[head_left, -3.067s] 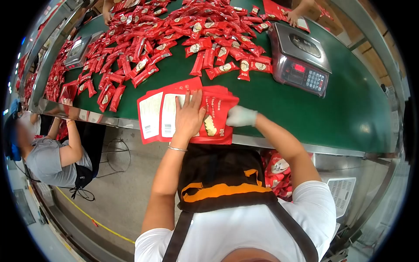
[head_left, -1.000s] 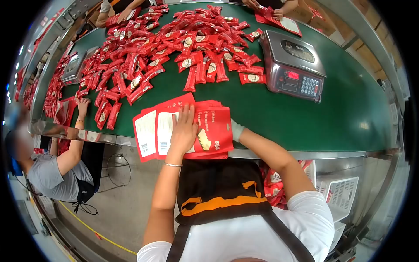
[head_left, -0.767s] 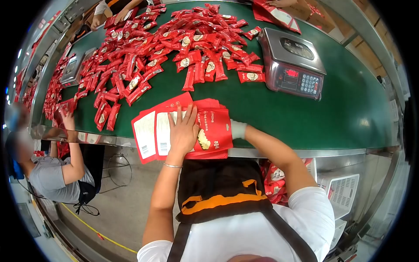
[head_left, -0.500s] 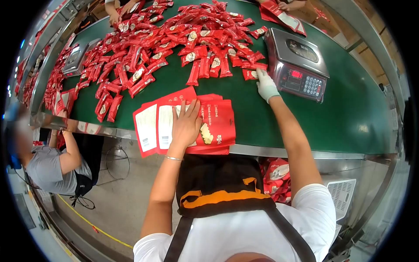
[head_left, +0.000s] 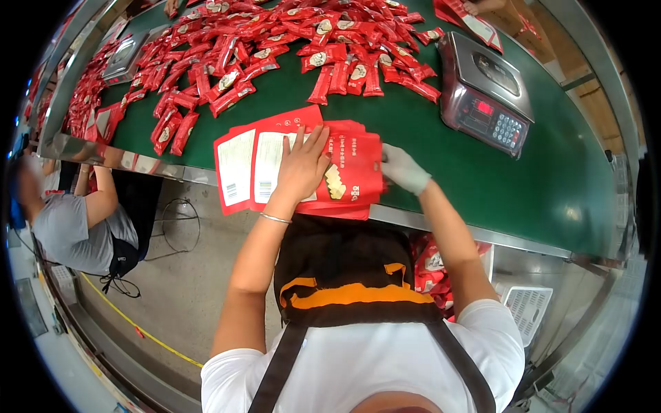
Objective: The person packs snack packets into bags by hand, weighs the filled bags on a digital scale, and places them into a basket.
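Observation:
A stack of flat red pouches (head_left: 354,155) with white label panels lies at the near edge of the green table. My left hand (head_left: 301,165) rests flat on top of it, fingers spread. At the stack's right edge is my right hand (head_left: 407,170) in a pale glove, its fingers bent against the open-looking end of a pouch. The fingertips are partly hidden there, and I cannot make out what is in them. Beyond the pouches, many small red packets (head_left: 337,78) form a loose heap.
A digital scale (head_left: 487,96) stands at the right, and a second scale (head_left: 124,58) at the far left. Another person (head_left: 82,220) works at the left side. Below the table are red bags (head_left: 432,272) and a white basket (head_left: 529,310). A co-worker's hand (head_left: 482,5) shows at the top right.
My right hand has come from the packet beside the scale down to the pouches' right edge; that packet no longer shows there. My left hand stays on the pouches. The view has shifted.

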The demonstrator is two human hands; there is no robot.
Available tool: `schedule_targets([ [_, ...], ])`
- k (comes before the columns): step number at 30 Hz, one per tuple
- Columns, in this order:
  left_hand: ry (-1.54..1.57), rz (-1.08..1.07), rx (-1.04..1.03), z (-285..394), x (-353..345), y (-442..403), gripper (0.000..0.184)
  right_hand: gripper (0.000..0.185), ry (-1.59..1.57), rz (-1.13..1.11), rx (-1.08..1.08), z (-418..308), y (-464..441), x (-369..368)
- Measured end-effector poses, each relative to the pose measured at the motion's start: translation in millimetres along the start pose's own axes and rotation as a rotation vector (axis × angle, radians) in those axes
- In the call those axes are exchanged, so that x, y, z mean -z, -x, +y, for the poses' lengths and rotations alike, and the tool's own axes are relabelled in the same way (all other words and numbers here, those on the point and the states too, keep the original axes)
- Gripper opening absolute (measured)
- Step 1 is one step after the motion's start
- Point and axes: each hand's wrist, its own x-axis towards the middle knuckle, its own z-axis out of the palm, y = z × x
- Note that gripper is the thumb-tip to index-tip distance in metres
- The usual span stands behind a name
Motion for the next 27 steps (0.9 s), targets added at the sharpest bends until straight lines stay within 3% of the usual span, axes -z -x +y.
schedule_targets([
  [1, -0.004, 0.010, 0.006, -0.4, 0.4, 0.0, 0.053, 0.024, 0.006, -0.011, 0.006, -0.7, -11.6, -7.9],
  [3, -0.087, 0.029, 0.006, -2.6, 2.3, -0.2, 0.053, 0.025, 0.192, 0.112, 0.284, 8.2, -37.4, -21.2],
  [4, -0.164, 0.037, -0.007, -3.3, 3.7, 1.6, 0.053, 0.027, 0.465, 0.070, 0.235, 10.1, -42.9, -14.5],
  [5, -0.164, 0.039, 0.015, -3.7, 4.4, 3.7, 0.053, 0.027, 0.473, 0.050, 0.236, 15.0, -43.7, -10.1],
  [8, -0.182, -0.012, -0.001, -4.2, 4.5, 1.6, 0.054, 0.024, 0.034, -0.166, 0.095, 10.4, -35.5, -3.2],
  [11, -0.143, 0.005, -0.013, -3.3, 5.5, 2.0, 0.054, 0.024, 0.170, -0.237, -0.116, -15.0, -24.3, -3.8],
  [15, -0.093, 0.011, -0.036, -4.4, 8.0, 1.5, 0.053, 0.027, 0.206, -0.219, -0.117, -9.9, -22.4, 3.1],
  [17, -0.095, 0.007, -0.038, -3.8, 9.5, 1.1, 0.054, 0.030, 0.252, -0.372, -0.277, 6.3, -20.4, 16.2],
  [19, -0.093, -0.006, -0.038, -3.8, 8.5, 3.2, 0.054, 0.032, 0.260, -0.303, -0.290, -16.9, 0.2, 15.8],
  [21, -0.074, -0.015, -0.038, -6.5, 7.0, 2.1, 0.054, 0.029, -0.054, -0.208, -0.227, -17.7, 3.2, 28.2],
  [22, -0.073, -0.028, -0.034, -7.4, 6.3, 1.6, 0.055, 0.027, -0.294, -0.292, -0.099, -9.1, -0.4, 31.7],
  [25, -0.047, -0.036, -0.044, -8.2, 6.3, 1.9, 0.056, 0.027, -0.608, -0.258, -0.173, 4.8, -5.6, 22.1],
  [26, -0.060, -0.057, -0.043, -7.3, 8.1, 1.4, 0.056, 0.034, -0.826, -0.450, -0.103, 18.8, -14.1, 21.2],
  [27, -0.064, -0.055, -0.047, -7.5, 9.2, 1.3, 0.056, 0.034, -0.828, -0.449, -0.096, 14.2, -12.9, 12.4],
])
